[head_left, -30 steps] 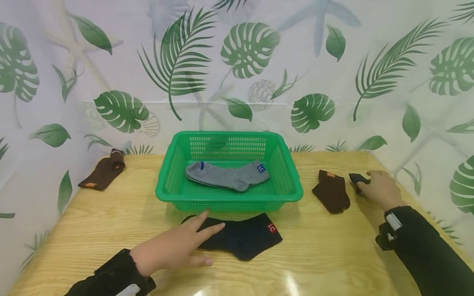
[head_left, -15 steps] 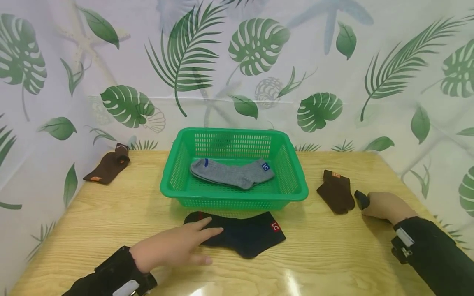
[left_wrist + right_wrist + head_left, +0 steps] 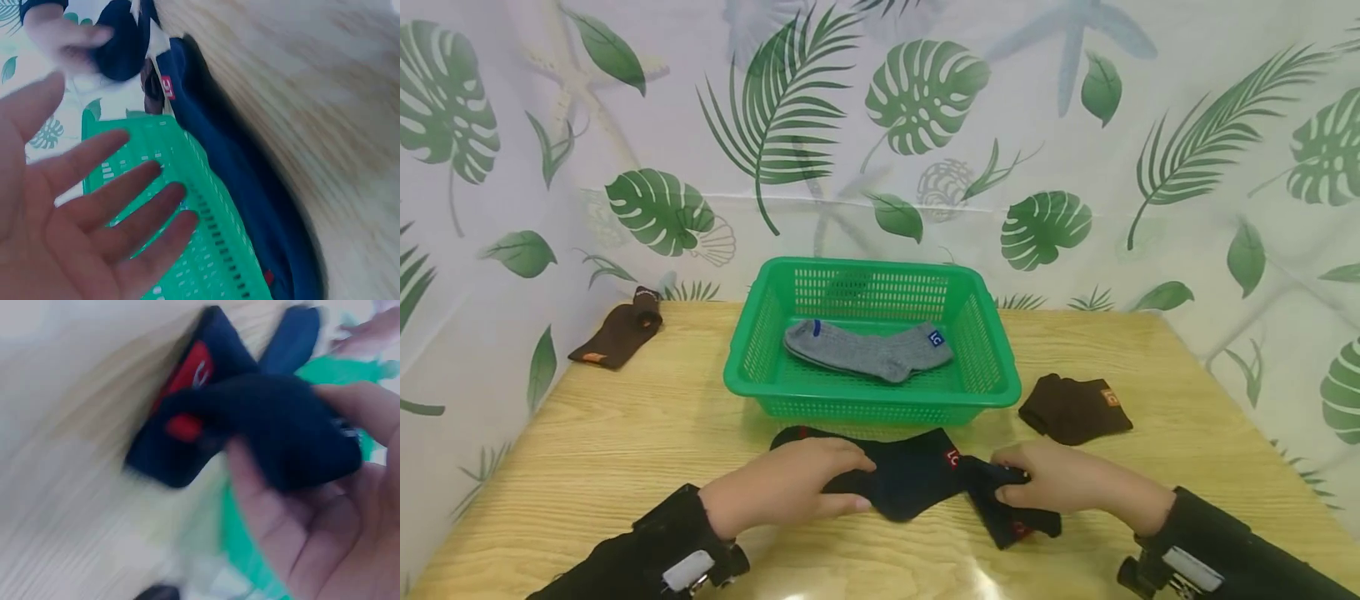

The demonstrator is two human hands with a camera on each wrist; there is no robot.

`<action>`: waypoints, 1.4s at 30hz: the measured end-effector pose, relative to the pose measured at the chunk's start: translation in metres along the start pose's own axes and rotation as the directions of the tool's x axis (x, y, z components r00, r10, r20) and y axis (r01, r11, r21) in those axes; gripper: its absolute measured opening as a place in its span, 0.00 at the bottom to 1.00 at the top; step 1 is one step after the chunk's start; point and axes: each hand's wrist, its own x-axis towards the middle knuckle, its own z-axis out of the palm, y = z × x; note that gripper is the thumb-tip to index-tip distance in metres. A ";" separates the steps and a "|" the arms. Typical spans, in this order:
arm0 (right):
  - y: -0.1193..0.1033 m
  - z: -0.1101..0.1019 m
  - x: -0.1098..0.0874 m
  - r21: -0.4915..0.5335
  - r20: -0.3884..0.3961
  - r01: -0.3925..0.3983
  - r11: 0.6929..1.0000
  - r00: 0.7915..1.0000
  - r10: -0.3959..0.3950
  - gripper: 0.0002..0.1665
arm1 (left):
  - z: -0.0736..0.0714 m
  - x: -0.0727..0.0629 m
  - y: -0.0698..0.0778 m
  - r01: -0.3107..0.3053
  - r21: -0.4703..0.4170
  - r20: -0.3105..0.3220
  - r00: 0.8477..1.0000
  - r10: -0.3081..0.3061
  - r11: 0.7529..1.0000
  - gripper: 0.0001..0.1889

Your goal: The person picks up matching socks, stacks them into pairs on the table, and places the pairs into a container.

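A dark navy sock with a red LC tag lies flat in front of the green basket. My left hand hovers at its toe end; in the left wrist view the fingers are spread and hold nothing. Between thumb and fingers, my right hand pinches a second navy sock, blurred in the right wrist view, its red tag showing. This held sock hangs folded at the cuff end of the flat one; whether the two touch I cannot tell.
Inside the basket lies a pair of grey socks with blue marks. A brown sock is to the basket's right, another brown sock at the table's far left. A leaf-print cloth stands behind and along the sides.
My right hand has come left and nearer from the table's right side with the navy sock. The brown sock on the right has turned. My left hand has shifted slightly right.
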 end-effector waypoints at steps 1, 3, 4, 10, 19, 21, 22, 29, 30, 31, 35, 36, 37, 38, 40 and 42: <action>-0.009 -0.001 0.003 0.051 -0.009 0.046 0.998 0.999 -0.045 0.15 | 0.001 0.003 0.001 0.002 -0.039 -0.024 1.000 -0.003 0.999 0.26; -0.024 -0.003 0.010 0.206 -0.030 0.134 0.969 0.991 -0.131 0.14 | 0.003 0.008 0.003 0.014 -0.187 -0.063 0.998 -0.026 0.982 0.25; -0.032 -0.003 0.012 0.293 -0.036 0.157 0.943 0.988 -0.153 0.17 | 0.003 0.010 0.005 0.022 -0.283 -0.073 0.996 -0.045 0.959 0.26; -0.057 0.005 0.024 0.767 -0.023 0.136 0.626 0.982 -0.186 0.31 | 0.006 0.020 0.011 0.065 -0.654 -0.080 0.985 -0.154 0.754 0.25; -0.053 0.028 0.035 0.928 0.006 0.036 0.371 0.994 -0.113 0.45 | 0.019 0.017 0.004 0.057 -0.779 -0.059 0.985 -0.163 0.625 0.15; -0.048 0.032 0.037 0.917 0.011 0.024 0.397 0.996 -0.085 0.45 | 0.020 0.014 0.004 0.058 -0.791 -0.060 0.983 -0.172 0.609 0.15; -0.046 0.034 0.038 0.909 0.012 0.013 0.416 0.998 -0.057 0.46 | 0.019 0.013 0.004 0.056 -0.792 -0.067 0.982 -0.178 0.608 0.15; -0.037 0.034 0.039 0.824 -0.032 -0.042 0.565 0.992 0.121 0.44 | 0.007 0.004 0.001 0.060 -0.832 -0.113 0.955 -0.275 0.552 0.13; -0.036 0.033 0.039 0.798 -0.056 -0.024 0.603 0.992 0.114 0.42 | 0.005 0.004 0.001 0.061 -0.836 -0.115 0.952 -0.282 0.546 0.13; -0.036 0.032 0.038 0.758 -0.082 -0.006 0.652 0.991 0.105 0.39 | 0.004 0.003 0.000 0.064 -0.831 -0.117 0.951 -0.287 0.552 0.14; -0.039 0.029 0.038 0.315 -0.256 0.118 0.942 0.966 -0.035 0.24 | 0.001 0.001 -0.001 0.096 -0.753 -0.129 0.949 -0.289 0.651 0.20; -0.041 0.029 0.038 0.167 -0.308 0.145 0.975 0.947 -0.088 0.22 | 0.001 0.001 -0.001 0.100 -0.725 -0.136 0.949 -0.283 0.682 0.21; -0.045 0.029 0.039 0.035 -0.355 0.171 0.985 0.923 -0.147 0.20 | 0.001 0.002 0.000 0.100 -0.690 -0.147 0.951 -0.273 0.717 0.21; -0.049 0.029 0.039 -0.086 -0.394 0.194 0.977 0.894 -0.212 0.20 | 0.001 0.003 0.001 0.094 -0.663 -0.157 0.953 -0.261 0.742 0.22; -0.059 0.029 0.041 -0.220 -0.427 0.264 0.939 0.840 -0.336 0.25 | 0.002 0.006 0.005 0.069 -0.647 -0.169 0.958 -0.231 0.759 0.21; -0.069 0.029 0.043 -0.288 -0.409 0.352 0.891 0.796 -0.446 0.33 | 0.003 0.009 0.010 0.037 -0.682 -0.176 0.961 -0.213 0.730 0.20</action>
